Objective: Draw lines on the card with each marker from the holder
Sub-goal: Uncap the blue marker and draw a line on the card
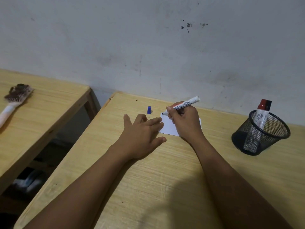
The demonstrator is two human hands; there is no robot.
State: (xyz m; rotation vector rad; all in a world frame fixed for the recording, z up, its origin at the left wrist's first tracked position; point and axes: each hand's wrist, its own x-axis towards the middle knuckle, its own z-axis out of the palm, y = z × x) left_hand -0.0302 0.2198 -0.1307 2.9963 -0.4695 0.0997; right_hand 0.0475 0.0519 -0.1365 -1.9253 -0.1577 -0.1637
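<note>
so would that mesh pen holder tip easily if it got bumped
Probably. The mesh holder looks light, being open wire, and it narrows toward its base. The two markers lean against one side and stick out above the rim, so a knock there might tip or slide it.

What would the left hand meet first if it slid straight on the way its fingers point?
Most likely the blue cap: the left hand lies flat on the table, fingers aimed up and slightly right toward it. Depth is uncertain; beyond it, the wall.
</note>
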